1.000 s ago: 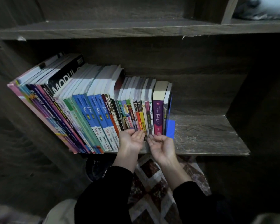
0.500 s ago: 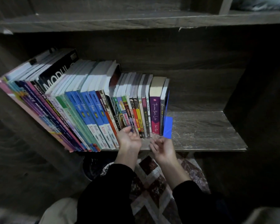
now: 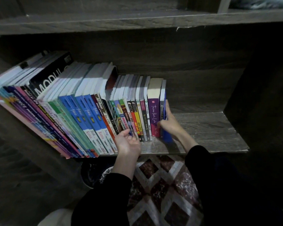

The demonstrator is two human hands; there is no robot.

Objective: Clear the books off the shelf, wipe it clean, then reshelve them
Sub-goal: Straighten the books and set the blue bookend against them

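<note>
Looking at wood-grain shelf (image 3: 207, 132). Filling its left and middle: row of books (image 3: 88, 115), spines out. Leaning left at the tall end, standing near upright toward purple book (image 3: 154, 118); ending in blue book (image 3: 167, 137) at right.

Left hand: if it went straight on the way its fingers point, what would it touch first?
Probably the lower spines of the thin books mid-row, near the orange SPM spine; the left hand looks nearly on them, though depth is unclear. The right hand grips the blue-covered end book, off that line.
</note>
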